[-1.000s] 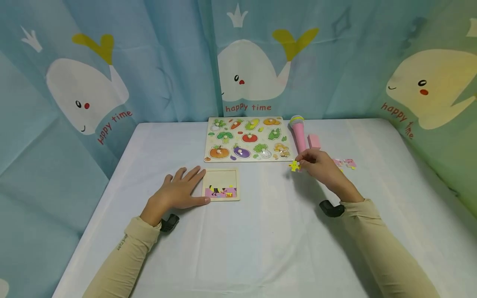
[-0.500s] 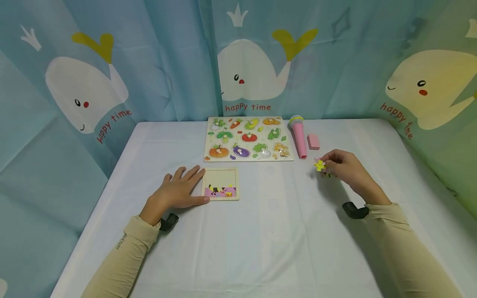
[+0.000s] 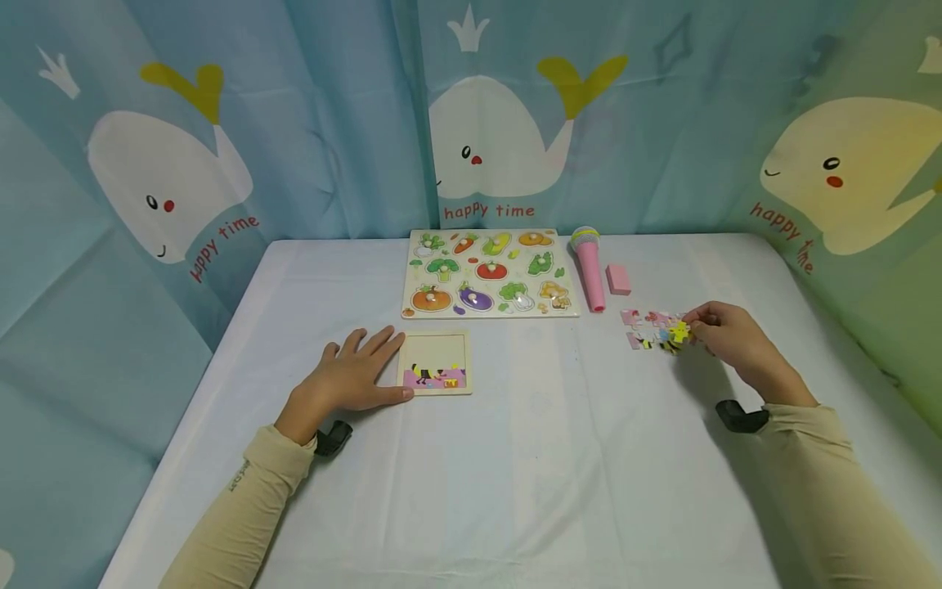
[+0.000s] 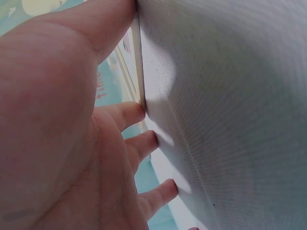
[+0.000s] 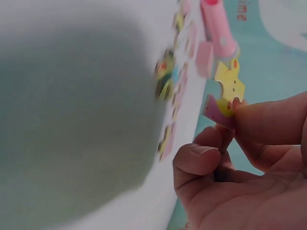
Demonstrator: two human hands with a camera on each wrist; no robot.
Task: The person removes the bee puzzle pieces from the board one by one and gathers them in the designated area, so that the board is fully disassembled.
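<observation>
My right hand (image 3: pixel 739 348) pinches a yellow and purple jigsaw piece (image 5: pixel 229 88) between thumb and fingers, held just above the table. Below and left of it lie several loose jigsaw pieces (image 3: pixel 631 317) in pink, yellow and black, partly behind the held piece. At the left, my left hand (image 3: pixel 346 376) lies with spread fingers against a small square wooden puzzle frame (image 3: pixel 436 348). Index finger and thumb touch the frame's left side. Pieces fill a strip along its bottom, while bare wood shows above. In the left wrist view, fingertips (image 4: pixel 152 139) rest on the tablecloth.
A vegetable peg puzzle board (image 3: pixel 515 254) lies at the back middle. Beside it are a pink toy microphone (image 3: pixel 591 274) and a small pink block (image 3: pixel 619 280). A blue whale-print curtain (image 3: pixel 353 123) hangs behind the white tablecloth (image 3: pixel 515 474).
My right hand has moved right, carrying the jigsaw piece from near the peg puzzle board to over the loose pieces. The left hand has stayed at the wooden frame.
</observation>
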